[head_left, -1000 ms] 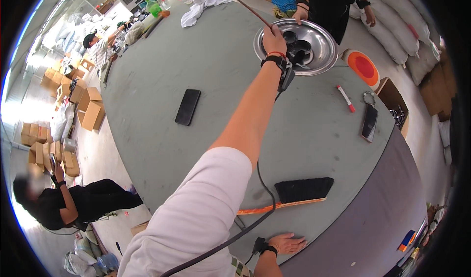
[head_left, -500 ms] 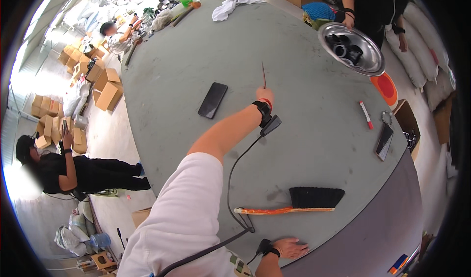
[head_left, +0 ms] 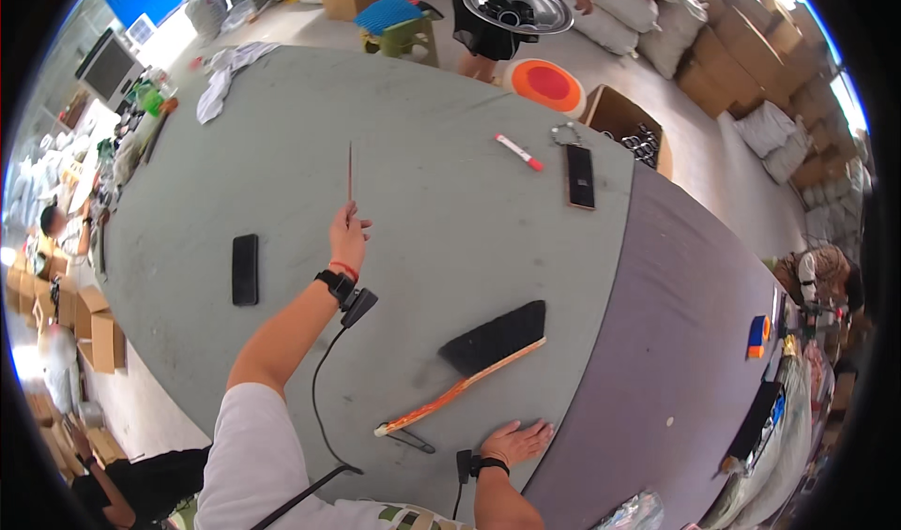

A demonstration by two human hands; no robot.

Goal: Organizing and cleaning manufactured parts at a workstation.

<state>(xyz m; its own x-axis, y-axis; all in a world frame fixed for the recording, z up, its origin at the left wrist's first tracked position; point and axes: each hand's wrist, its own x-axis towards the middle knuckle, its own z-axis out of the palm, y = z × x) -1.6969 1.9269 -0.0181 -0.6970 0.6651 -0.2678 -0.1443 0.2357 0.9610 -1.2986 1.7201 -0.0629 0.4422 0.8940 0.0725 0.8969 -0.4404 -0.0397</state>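
Note:
My left hand [head_left: 348, 239] reaches forward over the grey-green table top [head_left: 291, 108]. Thumb and forefinger pinch the near end of a thin reddish stick [head_left: 350, 175], which points away from me and narrows to a fine tip; the other fingers are loose. Left of that hand lies a black smartphone [head_left: 245, 270]. My right hand [head_left: 517, 443] rests palm down with fingers spread near the table's right side, holding nothing. Just beyond it lies a hand brush [head_left: 497, 338] with black bristles and an orange handle. Both wrists wear dark straps with small black devices.
A red-and-white marker [head_left: 519, 152] and a black phone-like thing [head_left: 580, 177] with a chain lie far right. A white cloth [head_left: 230, 72] lies far left. Beyond the table, a person holds a metal bowl [head_left: 518, 7] of black parts. A purple-grey surface [head_left: 666, 324] adjoins at right.
My view has swung to the right, so the table appears shifted left. Some fingers of my left hand have loosened around the stick. The person with the bowl now stands farther from the table.

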